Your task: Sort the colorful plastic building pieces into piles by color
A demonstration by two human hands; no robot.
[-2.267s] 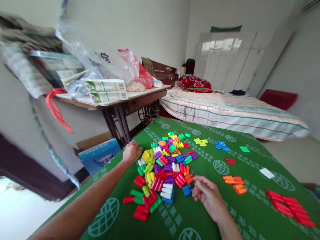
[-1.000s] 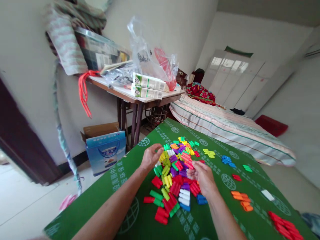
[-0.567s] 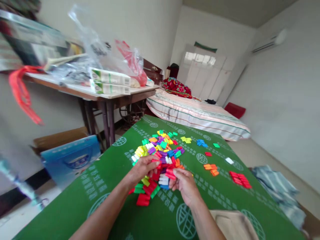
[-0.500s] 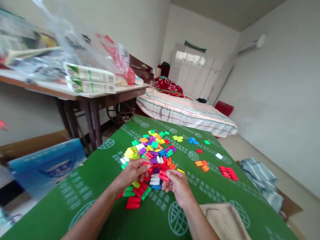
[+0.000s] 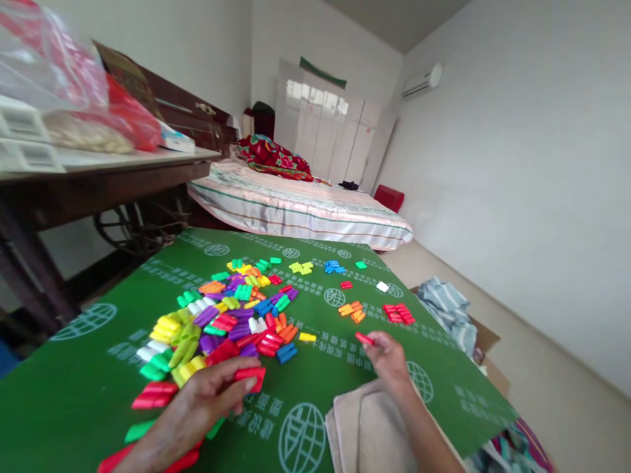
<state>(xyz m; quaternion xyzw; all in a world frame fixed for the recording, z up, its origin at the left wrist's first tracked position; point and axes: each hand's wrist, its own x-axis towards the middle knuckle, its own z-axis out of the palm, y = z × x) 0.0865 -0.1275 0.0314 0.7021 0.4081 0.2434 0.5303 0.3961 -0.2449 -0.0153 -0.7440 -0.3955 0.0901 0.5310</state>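
Note:
My left hand (image 5: 217, 394) is closed on a red plastic piece (image 5: 256, 377) with ridged, tube-like sides, held low over the near edge of a mixed pile. My right hand (image 5: 389, 358) pinches another small red piece (image 5: 363, 338) by one end, above the green board to the right. The pile holds several such pieces in purple (image 5: 204, 315), yellow (image 5: 167, 326), green, white, blue and orange. Toward the right lie separate groups: red pieces (image 5: 398, 313), orange pieces (image 5: 352, 311), blue pieces (image 5: 334, 267) and yellow-green pieces (image 5: 300, 267). A single white piece (image 5: 382, 287) lies near the red group.
The green board (image 5: 256, 440) is printed with globe marks. A folded beige cloth (image 5: 365, 427) lies under my right forearm. At left stands a table (image 5: 148, 172) with plastic bags. Behind is a bed (image 5: 296, 213); striped fabric (image 5: 446, 312) sits in a carton at right.
My hands have moved apart, the right one carrying its red piece rightward away from the pile. The camera view has turned to the right.

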